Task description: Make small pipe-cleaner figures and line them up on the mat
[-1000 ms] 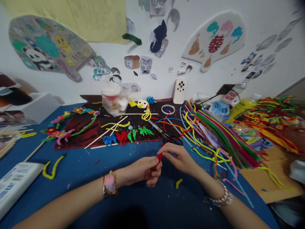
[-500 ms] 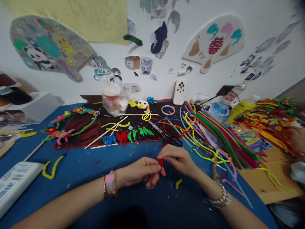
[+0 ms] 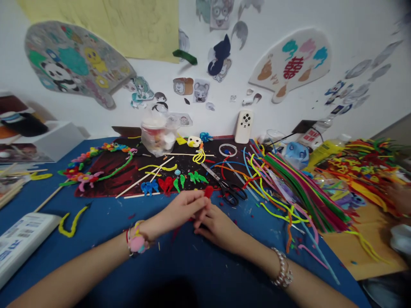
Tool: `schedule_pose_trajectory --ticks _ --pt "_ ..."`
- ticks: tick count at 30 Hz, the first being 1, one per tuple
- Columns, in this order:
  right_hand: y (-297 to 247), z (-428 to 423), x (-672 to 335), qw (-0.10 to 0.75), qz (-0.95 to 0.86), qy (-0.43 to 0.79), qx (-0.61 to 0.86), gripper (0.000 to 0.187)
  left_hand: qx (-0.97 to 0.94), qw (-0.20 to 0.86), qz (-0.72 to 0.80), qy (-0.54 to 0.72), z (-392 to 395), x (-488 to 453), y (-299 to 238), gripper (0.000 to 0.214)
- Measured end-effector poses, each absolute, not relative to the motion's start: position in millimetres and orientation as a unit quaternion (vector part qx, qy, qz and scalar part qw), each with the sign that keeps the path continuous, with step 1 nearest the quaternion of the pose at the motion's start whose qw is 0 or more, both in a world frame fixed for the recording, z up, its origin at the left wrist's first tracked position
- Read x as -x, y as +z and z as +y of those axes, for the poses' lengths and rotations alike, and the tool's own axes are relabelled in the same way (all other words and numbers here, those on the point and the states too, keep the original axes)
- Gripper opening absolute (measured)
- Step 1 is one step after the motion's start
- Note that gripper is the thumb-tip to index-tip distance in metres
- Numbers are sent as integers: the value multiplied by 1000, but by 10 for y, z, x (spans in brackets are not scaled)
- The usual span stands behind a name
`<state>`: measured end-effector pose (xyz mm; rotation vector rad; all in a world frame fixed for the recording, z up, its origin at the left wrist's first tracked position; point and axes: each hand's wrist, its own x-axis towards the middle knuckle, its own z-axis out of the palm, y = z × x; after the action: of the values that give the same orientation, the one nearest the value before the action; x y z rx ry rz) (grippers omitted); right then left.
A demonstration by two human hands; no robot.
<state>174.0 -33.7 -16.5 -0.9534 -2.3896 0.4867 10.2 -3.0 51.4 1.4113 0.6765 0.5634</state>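
1. Nearest, our right hand (image 3: 220, 229) is over the blue counter (image 3: 128, 239), on the near side of the scissors (image 3: 224, 187). Its fingers are bent and meet those of our left hand (image 3: 183, 210); we cannot tell whether they grip anything.
2. Our left hand is closed in a pinch on the red piece (image 3: 208, 191), whose rounded tip pokes up near the scissors, to their left. Its lower end is hidden by our fingers.
3. We judge the step in hand to be shaping this piece by fingertip; the next move seems to call for a firm left pinch and a light touch from the right.
4. Left of the scissors, blue bits (image 3: 150, 187), red bits (image 3: 166, 185) and green bits (image 3: 180, 183) sit in a row.
5. Right of the scissors, we have a bundle of fuzzy strips (image 3: 302, 188).
6. Beyond the scissors, a white phone (image 3: 244, 128) stands by the wall (image 3: 231, 111).
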Motion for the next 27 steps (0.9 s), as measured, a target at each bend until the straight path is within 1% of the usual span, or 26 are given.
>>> schedule_pose_trajectory --ticks 2,4,6,9,11,14,19,21,27 --pt "-145 -332 -1714 237 -891 145 358 9 -598 676 319 289 33 -70 535 26" --pt "-100 -325 -1737 233 -891 132 367 12 -568 684 324 323 99 -51 514 24" --pt "-54 -320 -1792 255 -877 127 387 13 -543 689 325 355 158 -41 449 23" --pt "-11 -303 -1906 314 -824 116 458 15 -509 687 335 395 204 -45 320 24" --pt "2 -277 -1989 341 -778 112 515 18 -493 702 331 393 195 -57 254 25" --pt "17 -227 -2101 354 -727 102 580 21 -469 746 300 367 141 -85 209 25" --pt "67 -216 -2169 376 -710 47 593 20 -438 795 255 334 73 -123 207 24" --pt "86 -243 -2147 370 -721 17 586 20 -457 783 257 335 70 -132 204 24" --pt "94 -298 -2068 331 -751 -42 569 24 -578 673 300 350 57 -159 194 25"
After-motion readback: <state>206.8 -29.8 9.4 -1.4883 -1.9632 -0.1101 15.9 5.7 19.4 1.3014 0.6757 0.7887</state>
